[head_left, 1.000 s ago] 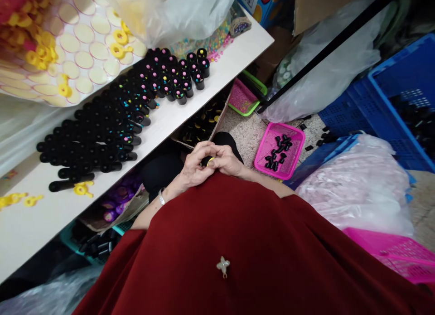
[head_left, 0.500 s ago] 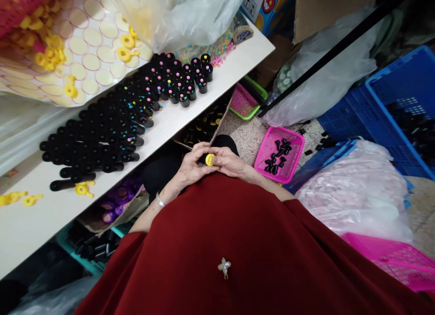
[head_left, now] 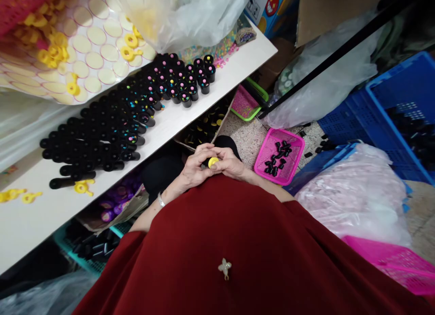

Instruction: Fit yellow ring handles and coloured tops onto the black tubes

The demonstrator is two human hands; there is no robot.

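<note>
In front of my red top, both hands meet around a small black tube with a round yellow cap [head_left: 212,162]. My left hand [head_left: 194,166] wraps the dark body, most of which its fingers hide. The thumb of my right hand [head_left: 230,162] presses on the yellow cap, its other fingers closed against the left ones. On the white table [head_left: 176,124] to the left stand rows of black tubes [head_left: 91,140], many at the far end topped with pink, yellow or blue bits. Yellow ring pieces [head_left: 81,187] lie by the near tubes.
Under the table edge sits a carton of black-and-yellow pieces [head_left: 204,129]. A pink basket [head_left: 261,163] of black pieces stands on the floor to the right, near a blue crate [head_left: 374,86] and a stuffed plastic bag [head_left: 353,192]. Clear bags [head_left: 183,20] cover the table's back.
The yellow cap has tilted and turned slightly, now showing less of its top. My fingers have shifted a little around it. The whole view has moved slightly.
</note>
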